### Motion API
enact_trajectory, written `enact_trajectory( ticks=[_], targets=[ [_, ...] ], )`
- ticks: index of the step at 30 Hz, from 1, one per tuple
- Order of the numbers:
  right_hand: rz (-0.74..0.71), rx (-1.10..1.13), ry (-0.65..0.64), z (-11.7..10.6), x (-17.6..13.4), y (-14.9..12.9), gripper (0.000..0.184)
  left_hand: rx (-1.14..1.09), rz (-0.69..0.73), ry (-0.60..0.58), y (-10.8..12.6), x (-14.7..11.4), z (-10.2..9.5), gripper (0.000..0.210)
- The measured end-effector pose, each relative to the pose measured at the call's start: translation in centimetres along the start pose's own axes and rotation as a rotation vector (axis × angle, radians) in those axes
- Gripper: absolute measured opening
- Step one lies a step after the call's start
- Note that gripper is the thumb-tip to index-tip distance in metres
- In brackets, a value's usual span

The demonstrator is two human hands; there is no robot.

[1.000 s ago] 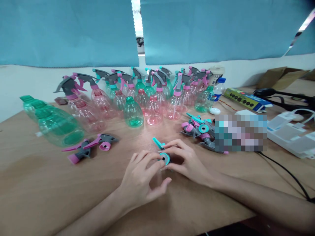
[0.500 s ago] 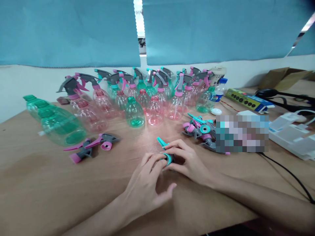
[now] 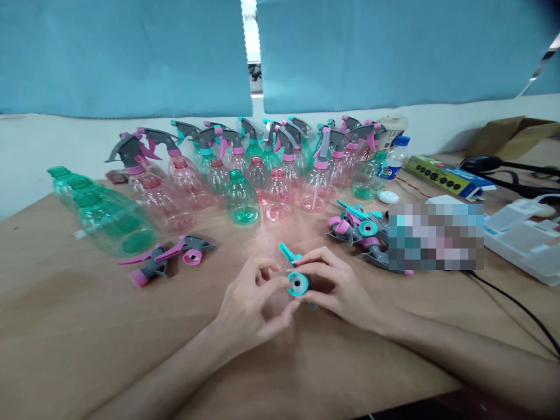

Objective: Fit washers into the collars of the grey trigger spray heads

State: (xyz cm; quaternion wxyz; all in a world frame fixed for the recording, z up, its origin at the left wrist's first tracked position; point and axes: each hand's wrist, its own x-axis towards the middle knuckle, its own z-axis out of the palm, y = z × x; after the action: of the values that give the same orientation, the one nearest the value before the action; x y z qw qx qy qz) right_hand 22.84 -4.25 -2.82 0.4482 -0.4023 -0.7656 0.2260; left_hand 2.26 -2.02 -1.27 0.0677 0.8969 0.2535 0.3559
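Above the near middle of the table, my right hand [image 3: 335, 286] grips a grey trigger spray head [image 3: 298, 284]. Its turquoise collar faces me, showing a white inside with a dark central hole. A turquoise trigger [image 3: 287, 253] sticks up beyond the fingers; the grey body is mostly hidden by my right hand. My left hand [image 3: 251, 300] has its index finger and thumb at the collar's left and lower rim, its other fingers curled loosely. Further right lies a pile of spray heads [image 3: 359, 230]; pink and grey spray heads [image 3: 168, 259] lie on the left.
Several pink and green bottles, many with spray heads, stand along the back. Open green bottles [image 3: 116, 224] are at the left. A blue-capped bottle [image 3: 397, 158], a white oval object [image 3: 388, 197], a yellow-blue box [image 3: 446, 178], a plastic organiser [image 3: 525, 233] and a black cable [image 3: 516, 306] occupy the right.
My left fingers have drawn back from over the collar, uncovering its opening, and the left thumb has come up to its rim. My right hand keeps its hold; the view has shifted slightly.
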Motion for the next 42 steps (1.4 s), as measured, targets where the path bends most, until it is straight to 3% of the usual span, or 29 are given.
enact_trajectory(
  ticks=[5,10,16,20,30,33,38,42],
  targets=[
    [0.002,0.014,-0.025,0.1,0.1,0.0,0.026,-0.097,-0.069,-0.041,0.8,0.1,0.1,0.026],
    [-0.036,-0.002,-0.036,0.0,0.0,0.0,0.027,-0.208,-0.042,-0.082,0.8,0.2,0.1,0.017],
    [-0.081,-0.022,-0.041,0.0,-0.1,0.1,0.03,-0.111,-0.046,-0.053,-0.2,-0.1,0.0,0.016],
    [-0.033,-0.035,-0.034,-0.1,0.0,0.1,0.026,-0.112,-0.1,-0.063,-0.2,-0.3,0.2,0.021],
    [-0.013,-0.025,0.013,0.0,0.3,-0.1,0.028,-0.133,-0.259,-0.174,1.1,-0.1,0.4,0.034],
    [-0.021,-0.017,0.02,0.1,0.2,-0.1,0.03,-0.157,-0.212,-0.175,1.5,-0.1,0.5,0.037],
    [-0.08,-0.003,0.0,0.1,-0.2,-0.2,0.032,-0.189,-0.063,-0.126,1.6,0.0,0.2,0.018],
    [-0.099,-0.009,0.008,0.0,-0.1,0.0,0.03,-0.149,-0.108,-0.123,1.0,0.1,0.1,0.012]
  ],
)
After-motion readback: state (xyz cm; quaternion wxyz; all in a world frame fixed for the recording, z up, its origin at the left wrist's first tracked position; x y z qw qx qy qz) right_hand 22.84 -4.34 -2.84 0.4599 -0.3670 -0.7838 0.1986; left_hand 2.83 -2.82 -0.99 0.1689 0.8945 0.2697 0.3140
